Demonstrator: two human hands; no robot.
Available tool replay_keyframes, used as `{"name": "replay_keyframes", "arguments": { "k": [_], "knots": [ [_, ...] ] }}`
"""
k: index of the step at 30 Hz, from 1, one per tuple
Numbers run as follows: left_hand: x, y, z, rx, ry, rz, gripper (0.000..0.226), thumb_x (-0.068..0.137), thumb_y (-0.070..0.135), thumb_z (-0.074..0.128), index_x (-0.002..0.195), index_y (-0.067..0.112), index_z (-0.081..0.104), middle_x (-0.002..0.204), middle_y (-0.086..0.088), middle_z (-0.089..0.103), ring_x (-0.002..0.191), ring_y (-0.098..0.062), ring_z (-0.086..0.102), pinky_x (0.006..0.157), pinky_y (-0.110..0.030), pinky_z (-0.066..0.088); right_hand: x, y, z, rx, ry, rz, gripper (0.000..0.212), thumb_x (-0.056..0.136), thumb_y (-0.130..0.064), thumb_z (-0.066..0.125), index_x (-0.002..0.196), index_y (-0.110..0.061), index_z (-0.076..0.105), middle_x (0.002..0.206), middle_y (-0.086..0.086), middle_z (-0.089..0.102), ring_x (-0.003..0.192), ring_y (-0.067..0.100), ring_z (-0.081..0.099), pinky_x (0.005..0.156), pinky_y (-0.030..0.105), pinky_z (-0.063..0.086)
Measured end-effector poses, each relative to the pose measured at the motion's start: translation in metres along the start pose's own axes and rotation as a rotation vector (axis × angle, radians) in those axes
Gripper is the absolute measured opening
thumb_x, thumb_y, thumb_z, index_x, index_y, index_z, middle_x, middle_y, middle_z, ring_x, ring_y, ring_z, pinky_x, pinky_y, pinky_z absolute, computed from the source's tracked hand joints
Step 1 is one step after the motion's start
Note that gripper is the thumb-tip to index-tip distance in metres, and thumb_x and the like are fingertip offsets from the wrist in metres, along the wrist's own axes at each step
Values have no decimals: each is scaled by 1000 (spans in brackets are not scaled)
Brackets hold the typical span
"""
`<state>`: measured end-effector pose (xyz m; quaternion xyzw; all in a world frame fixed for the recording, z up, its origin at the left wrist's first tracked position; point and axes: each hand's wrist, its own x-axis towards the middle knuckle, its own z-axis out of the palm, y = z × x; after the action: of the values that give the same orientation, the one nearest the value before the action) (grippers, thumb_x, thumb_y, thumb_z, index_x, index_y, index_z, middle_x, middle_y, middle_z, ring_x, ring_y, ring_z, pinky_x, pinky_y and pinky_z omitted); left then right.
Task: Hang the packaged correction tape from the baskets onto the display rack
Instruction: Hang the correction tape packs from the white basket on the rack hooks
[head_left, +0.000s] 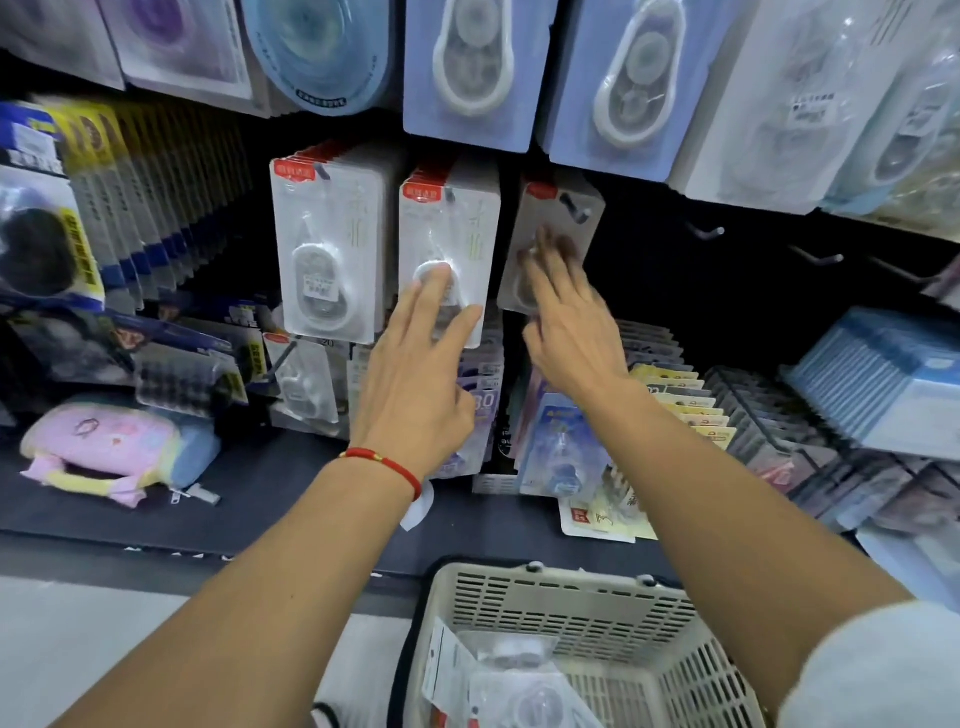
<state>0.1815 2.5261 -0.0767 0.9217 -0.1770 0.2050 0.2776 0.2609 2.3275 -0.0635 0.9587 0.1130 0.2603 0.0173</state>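
Three rows of white correction tape packs with red labels hang on the black display rack. My left hand (415, 364) reaches up with straight fingers that touch the front pack of the middle row (457, 228). My right hand (563, 317) lies with spread fingers against the pack on the right hook (561, 208), which hangs tilted; the hand is blurred. The left row (332, 244) hangs untouched. Below me stands a white slotted basket (571, 603) with more packaged correction tape (519, 691) in its bottom.
Two bare hooks (706, 232) (815, 255) stick out to the right of the hung packs. Larger blue and white tape packs (467, 73) hang above. Other stationery fills the shelf below, a pink pouch (104, 441) lies at the left, and stacked blue packs (883, 374) sit at the right.
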Motion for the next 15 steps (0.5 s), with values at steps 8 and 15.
{"name": "replay_keyframes", "arguments": {
  "k": [8,15],
  "knots": [
    [0,-4,1,0,12,22,79,84,2,69,157,21,45,176,1,2,163,-23,1,123,-50,34,17,4,11,-26,-56,26,94,86,-10,62,168,-21,15,177,7,-2,163,31,3,118,49,43],
    [-19,-1,-8,7,-72,51,63,88,3,67,149,14,56,168,-7,33,153,-30,30,122,-49,34,-42,4,-10,109,-58,12,64,93,-8,58,155,-12,44,172,11,23,155,33,27,113,50,42]
  ]
}}
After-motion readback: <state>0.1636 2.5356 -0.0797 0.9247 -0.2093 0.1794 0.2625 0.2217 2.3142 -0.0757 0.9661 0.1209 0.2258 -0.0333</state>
